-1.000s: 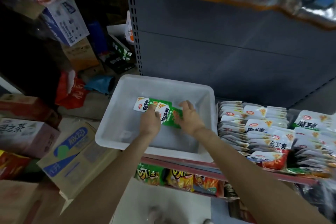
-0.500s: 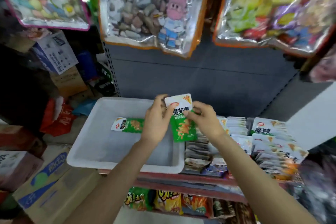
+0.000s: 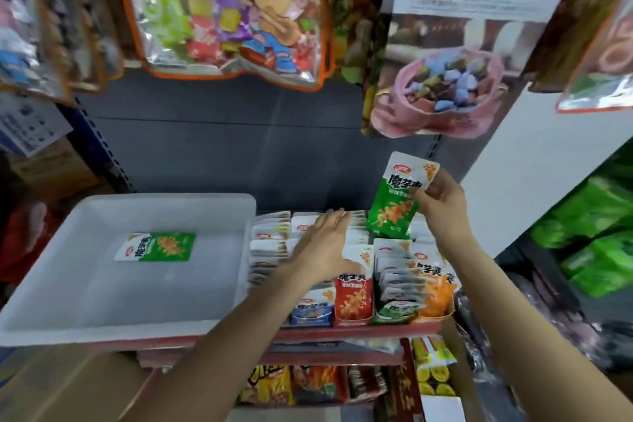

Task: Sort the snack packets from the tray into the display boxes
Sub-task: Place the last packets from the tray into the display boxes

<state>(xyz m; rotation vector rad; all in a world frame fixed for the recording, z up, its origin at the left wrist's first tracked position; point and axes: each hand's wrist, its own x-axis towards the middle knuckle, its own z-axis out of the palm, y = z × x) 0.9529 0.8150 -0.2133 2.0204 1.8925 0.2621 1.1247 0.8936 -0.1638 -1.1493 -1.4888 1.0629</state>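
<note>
A small snack shop: a grey metal shelf [image 3: 212, 154] carries display boxes [image 3: 352, 284] packed with rows of snack packets, big bags of sweets [image 3: 226, 10] hang overhead, and cardboard cartons [image 3: 51, 387] are stacked alongside.

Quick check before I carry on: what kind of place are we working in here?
Most likely a small grocery or snack shop. Rows of snack packets stand in display boxes on a red-edged shelf, large candy bags hang above, and cardboard cartons sit stacked by the white tray.
</note>
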